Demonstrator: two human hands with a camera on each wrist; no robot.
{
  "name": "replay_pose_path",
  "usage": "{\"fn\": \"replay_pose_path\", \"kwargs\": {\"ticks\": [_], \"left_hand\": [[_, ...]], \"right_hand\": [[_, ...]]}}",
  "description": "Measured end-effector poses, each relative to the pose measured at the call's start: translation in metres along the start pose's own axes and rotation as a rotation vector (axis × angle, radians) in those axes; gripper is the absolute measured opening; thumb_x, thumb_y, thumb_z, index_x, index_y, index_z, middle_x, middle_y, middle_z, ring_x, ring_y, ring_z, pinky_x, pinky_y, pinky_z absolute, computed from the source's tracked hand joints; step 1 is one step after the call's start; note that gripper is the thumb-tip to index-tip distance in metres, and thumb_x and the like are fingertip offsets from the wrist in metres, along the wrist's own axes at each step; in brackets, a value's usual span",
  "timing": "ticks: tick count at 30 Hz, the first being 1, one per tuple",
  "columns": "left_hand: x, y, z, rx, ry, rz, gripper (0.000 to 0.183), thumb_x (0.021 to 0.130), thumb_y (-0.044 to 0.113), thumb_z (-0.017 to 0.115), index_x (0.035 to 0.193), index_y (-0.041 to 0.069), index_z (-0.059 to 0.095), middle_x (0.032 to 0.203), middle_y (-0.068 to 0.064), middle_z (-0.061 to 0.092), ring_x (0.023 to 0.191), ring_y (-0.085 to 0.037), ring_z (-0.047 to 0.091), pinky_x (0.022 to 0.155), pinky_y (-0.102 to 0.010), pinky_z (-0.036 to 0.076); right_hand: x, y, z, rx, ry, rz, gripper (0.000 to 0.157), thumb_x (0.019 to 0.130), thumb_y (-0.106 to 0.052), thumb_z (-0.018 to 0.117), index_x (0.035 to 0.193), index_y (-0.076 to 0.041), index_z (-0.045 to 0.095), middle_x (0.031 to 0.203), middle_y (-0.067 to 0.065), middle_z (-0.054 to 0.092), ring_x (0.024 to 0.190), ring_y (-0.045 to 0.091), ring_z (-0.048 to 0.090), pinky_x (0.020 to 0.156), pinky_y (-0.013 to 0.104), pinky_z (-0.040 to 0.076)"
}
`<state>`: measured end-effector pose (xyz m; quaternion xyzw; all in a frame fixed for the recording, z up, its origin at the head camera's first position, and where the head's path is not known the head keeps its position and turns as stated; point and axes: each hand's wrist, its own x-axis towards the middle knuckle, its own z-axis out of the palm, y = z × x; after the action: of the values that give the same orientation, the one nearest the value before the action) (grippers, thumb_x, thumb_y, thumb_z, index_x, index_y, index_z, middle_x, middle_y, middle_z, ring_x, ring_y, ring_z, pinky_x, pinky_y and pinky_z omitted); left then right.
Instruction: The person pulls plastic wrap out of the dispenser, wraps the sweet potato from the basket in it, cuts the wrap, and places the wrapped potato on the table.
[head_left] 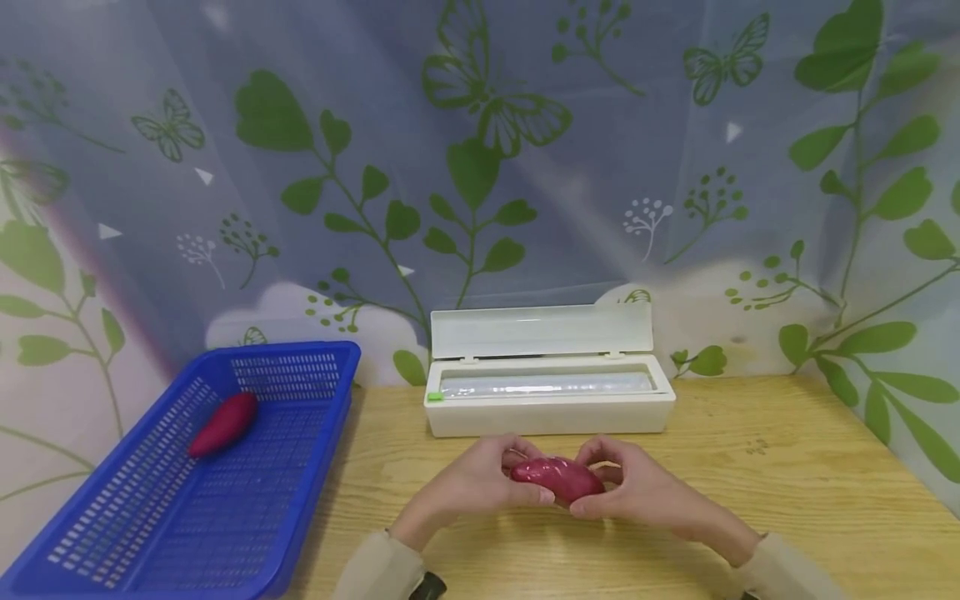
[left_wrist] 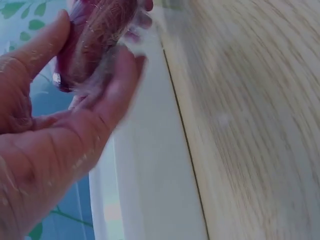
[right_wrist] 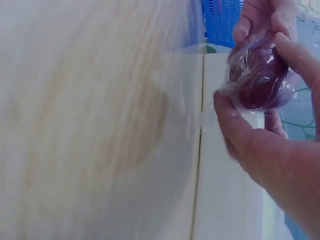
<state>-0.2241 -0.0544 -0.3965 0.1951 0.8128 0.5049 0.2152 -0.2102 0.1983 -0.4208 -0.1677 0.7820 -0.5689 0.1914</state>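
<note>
A reddish-purple sweet potato [head_left: 558, 477] wrapped in clear cling film is held between both hands just above the table. My left hand [head_left: 483, 482] grips its left end, thumb in front and fingers behind. At the other end, my right hand [head_left: 641, 486] pinches it the same way. Crinkled, shiny film covers the sweet potato [right_wrist: 257, 75] in the right wrist view. In the left wrist view the sweet potato [left_wrist: 92, 42] sits between thumb and fingers, its far end cut off by the frame. Behind the hands stands a white cling film dispenser [head_left: 551, 417] with its lid raised.
A blue plastic basket [head_left: 311, 492] stands at the left, with another sweet potato [head_left: 225, 423] lying inside. The dispenser has a green slider [head_left: 436, 397] at its left front corner and film showing inside. A patterned cloth [head_left: 585, 208] hangs behind the wooden table [head_left: 787, 467].
</note>
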Motion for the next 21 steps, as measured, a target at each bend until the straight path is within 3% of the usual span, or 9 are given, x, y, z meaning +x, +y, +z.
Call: {"fn": "replay_pose_path", "kwargs": {"ticks": [6, 13, 21], "left_hand": [[0.0033, -0.0017, 0.0006, -0.194, -0.054, -0.005, 0.039, 0.09, 0.017, 0.078, 0.122, 0.002, 0.063, 0.11, -0.008, 0.072, 0.099, -0.02, 0.07, 0.09, -0.034, 0.06], [0.0062, -0.0059, 0.0043, -0.266, -0.072, -0.005, 0.035, 0.102, 0.024, 0.063, 0.124, -0.004, 0.063, 0.116, -0.014, 0.068, 0.104, -0.032, 0.072, 0.091, -0.041, 0.062], [0.0067, -0.0071, 0.0047, -0.4, -0.097, -0.003, 0.038, 0.101, 0.01, 0.063, 0.137, -0.001, 0.059, 0.132, -0.017, 0.062, 0.11, -0.024, 0.069, 0.095, -0.044, 0.06]], "right_hand": [[-0.0035, 0.0006, -0.0026, 0.094, 0.015, 0.02, 0.047, 0.088, -0.019, 0.081, 0.117, -0.002, 0.049, 0.111, 0.013, 0.069, 0.1, 0.024, 0.064, 0.083, 0.031, 0.055], [-0.0072, -0.0026, -0.0053, 0.21, 0.046, 0.054, 0.046, 0.092, -0.021, 0.076, 0.124, 0.0, 0.049, 0.123, 0.014, 0.061, 0.105, 0.023, 0.063, 0.084, 0.031, 0.06], [-0.0067, -0.0013, -0.0072, 0.319, 0.046, 0.093, 0.054, 0.094, -0.018, 0.074, 0.139, -0.003, 0.047, 0.132, 0.019, 0.055, 0.113, 0.022, 0.06, 0.097, 0.031, 0.058]]}}
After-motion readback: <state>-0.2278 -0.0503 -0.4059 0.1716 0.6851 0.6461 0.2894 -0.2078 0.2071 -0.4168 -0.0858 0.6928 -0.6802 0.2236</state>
